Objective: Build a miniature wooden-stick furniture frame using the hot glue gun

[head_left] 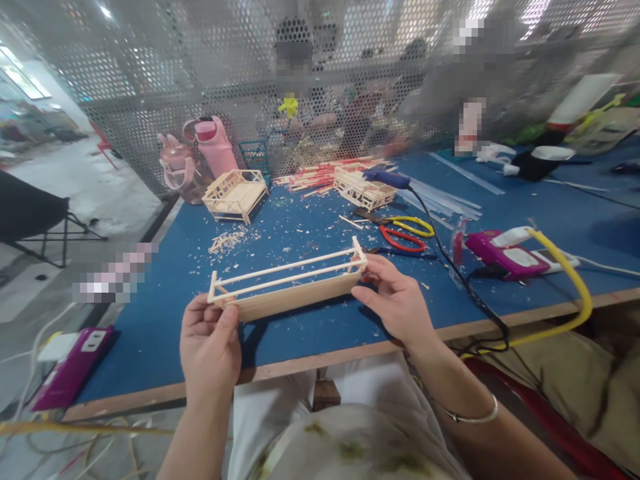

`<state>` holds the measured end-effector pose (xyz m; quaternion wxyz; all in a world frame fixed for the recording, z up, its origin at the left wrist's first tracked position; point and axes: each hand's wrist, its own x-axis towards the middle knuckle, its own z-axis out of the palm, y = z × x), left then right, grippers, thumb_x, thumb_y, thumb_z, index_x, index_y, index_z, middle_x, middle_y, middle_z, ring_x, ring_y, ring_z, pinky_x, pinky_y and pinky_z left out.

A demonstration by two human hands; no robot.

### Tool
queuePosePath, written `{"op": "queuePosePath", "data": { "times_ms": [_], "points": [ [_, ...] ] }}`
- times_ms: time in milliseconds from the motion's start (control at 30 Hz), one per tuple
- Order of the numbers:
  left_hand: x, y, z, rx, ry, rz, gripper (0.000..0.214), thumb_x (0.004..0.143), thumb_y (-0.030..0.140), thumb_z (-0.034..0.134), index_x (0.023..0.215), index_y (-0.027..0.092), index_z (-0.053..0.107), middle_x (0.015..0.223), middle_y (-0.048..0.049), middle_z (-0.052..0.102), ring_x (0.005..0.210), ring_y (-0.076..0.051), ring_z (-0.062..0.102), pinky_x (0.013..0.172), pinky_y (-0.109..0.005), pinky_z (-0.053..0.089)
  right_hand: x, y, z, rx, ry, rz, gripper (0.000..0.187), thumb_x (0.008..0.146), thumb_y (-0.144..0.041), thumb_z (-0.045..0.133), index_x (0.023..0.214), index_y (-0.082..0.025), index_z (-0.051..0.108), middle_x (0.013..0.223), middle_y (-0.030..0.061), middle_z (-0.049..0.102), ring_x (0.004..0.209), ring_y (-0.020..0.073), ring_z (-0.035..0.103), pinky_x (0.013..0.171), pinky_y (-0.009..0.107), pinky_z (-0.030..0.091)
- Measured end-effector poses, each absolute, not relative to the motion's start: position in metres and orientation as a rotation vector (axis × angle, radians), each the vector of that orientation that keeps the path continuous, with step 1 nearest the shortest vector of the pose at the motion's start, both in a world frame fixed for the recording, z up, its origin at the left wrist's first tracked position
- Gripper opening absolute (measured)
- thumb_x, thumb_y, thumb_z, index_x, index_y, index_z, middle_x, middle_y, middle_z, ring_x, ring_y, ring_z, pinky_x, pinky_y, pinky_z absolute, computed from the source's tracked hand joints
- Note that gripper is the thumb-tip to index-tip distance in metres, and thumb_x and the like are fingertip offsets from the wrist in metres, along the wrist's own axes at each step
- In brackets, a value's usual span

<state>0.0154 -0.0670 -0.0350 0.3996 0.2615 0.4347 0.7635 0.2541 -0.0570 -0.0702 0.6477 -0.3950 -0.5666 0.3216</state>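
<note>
A long, narrow miniature wooden frame, made of a flat strip and thin sticks, is held between my two hands above the blue table's front part. My left hand is closed on its left end, thumb on the flat strip. At the other end, my right hand pinches the frame's corner, its fingers partly hidden behind it. Beyond the hands lie red-handled scissors and a yellow-handled pair. A small wooden model bench stands at the back left.
Another wooden model sits by red-and-white sticks, with a blue glue gun on it. Its black cord runs to the right front. A purple power strip with a yellow cable lies right. Pink bottles stand against the perforated screen.
</note>
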Motion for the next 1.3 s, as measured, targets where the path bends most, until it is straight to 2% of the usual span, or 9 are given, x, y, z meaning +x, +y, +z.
{"op": "queuePosePath", "data": {
  "times_ms": [100, 167, 300, 433, 633, 767, 933, 1133, 1300],
  "points": [
    [0.015, -0.067, -0.036, 0.644, 1.108, 1.930, 0.056, 0.027, 0.023, 0.094, 0.074, 0.020, 0.064, 0.058, 0.0058, 0.069, 0.051, -0.007, 0.061, 0.049, -0.013, 0.046, 0.256, -0.056, -0.071, -0.866, -1.174, 0.785, 0.041, 0.070, -0.023, 0.074, 0.109, -0.030, 0.063, 0.101, 0.0016, 0.062, 0.085, 0.0150, 0.058, 0.077, 0.031, 0.049],
    [0.015, -0.067, -0.036, 0.634, 1.109, 1.926, 0.057, 0.027, 0.023, 0.095, 0.075, 0.020, 0.064, 0.058, 0.0060, 0.069, 0.050, -0.006, 0.061, 0.050, -0.013, 0.046, 0.260, -0.056, -0.070, -0.847, -1.102, 0.783, 0.039, 0.074, -0.025, 0.069, 0.112, -0.030, 0.060, 0.094, 0.0010, 0.061, 0.082, 0.0146, 0.058, 0.076, 0.030, 0.050],
    [0.015, -0.068, -0.034, 0.618, 1.113, 1.923, 0.057, 0.025, 0.022, 0.095, 0.074, 0.020, 0.065, 0.056, 0.0069, 0.068, 0.049, -0.005, 0.060, 0.050, -0.012, 0.047, 0.266, -0.058, -0.063, -0.898, -1.193, 0.694, 0.015, 0.079, -0.026, 0.063, 0.095, -0.026, 0.065, 0.086, 0.0011, 0.060, 0.074, 0.0135, 0.056, 0.067, 0.028, 0.047],
    [0.016, -0.067, -0.033, 0.604, 1.125, 1.920, 0.058, 0.023, 0.023, 0.095, 0.073, 0.020, 0.065, 0.056, 0.0070, 0.068, 0.052, -0.006, 0.062, 0.053, -0.012, 0.048, 0.267, -0.057, -0.053, -0.943, -1.354, 0.703, 0.015, 0.070, -0.021, 0.072, 0.084, -0.024, 0.069, 0.080, 0.0001, 0.061, 0.068, 0.0134, 0.054, 0.066, 0.029, 0.046],
    [0.014, -0.068, -0.035, 0.620, 1.131, 1.909, 0.059, 0.024, 0.025, 0.095, 0.074, 0.021, 0.064, 0.059, 0.0060, 0.070, 0.054, -0.007, 0.063, 0.054, -0.013, 0.048, 0.265, -0.050, -0.046, -0.954, -1.490, 0.683, 0.004, 0.075, -0.019, 0.064, 0.073, -0.022, 0.065, 0.077, 0.0008, 0.060, 0.073, 0.0151, 0.056, 0.068, 0.029, 0.044],
    [0.010, -0.067, -0.040, 0.691, 1.121, 1.890, 0.055, 0.030, 0.026, 0.095, 0.074, 0.020, 0.063, 0.062, 0.0069, 0.069, 0.058, -0.007, 0.063, 0.059, -0.014, 0.049, 0.263, -0.050, -0.047, -0.954, -1.521, 0.681, 0.005, 0.077, -0.019, 0.059, 0.076, -0.022, 0.063, 0.076, 0.0004, 0.058, 0.072, 0.0148, 0.055, 0.068, 0.029, 0.044],
    [0.005, -0.065, -0.044, 0.808, 1.051, 1.865, 0.047, 0.039, 0.026, 0.094, 0.072, 0.020, 0.062, 0.060, 0.0073, 0.064, 0.058, -0.005, 0.061, 0.057, -0.012, 0.046, 0.259, -0.050, -0.045, -0.956, -1.511, 0.697, 0.004, 0.077, -0.021, 0.058, 0.074, -0.022, 0.060, 0.075, 0.0002, 0.056, 0.070, 0.0141, 0.053, 0.066, 0.028, 0.044],
    [0.006, -0.070, -0.044, 0.819, 1.032, 1.853, 0.054, 0.041, 0.029, 0.093, 0.084, 0.022, 0.063, 0.064, 0.0065, 0.064, 0.059, -0.007, 0.062, 0.055, -0.014, 0.048, 0.258, -0.049, -0.047, -0.946, -1.451, 0.758, 0.002, 0.075, -0.021, 0.062, 0.073, -0.022, 0.061, 0.073, -0.0005, 0.056, 0.065, 0.0139, 0.052, 0.062, 0.028, 0.043],
    [0.009, -0.070, -0.044, 0.797, 1.036, 1.876, 0.046, 0.048, 0.028, 0.090, 0.081, 0.021, 0.058, 0.063, 0.0065, 0.064, 0.053, -0.005, 0.059, 0.050, -0.013, 0.043, 0.258, -0.047, -0.052, -0.918, -1.397, 0.794, 0.007, 0.072, -0.028, 0.067, 0.071, -0.022, 0.062, 0.073, 0.0003, 0.055, 0.067, 0.0153, 0.052, 0.061, 0.029, 0.043]
  ]
}}
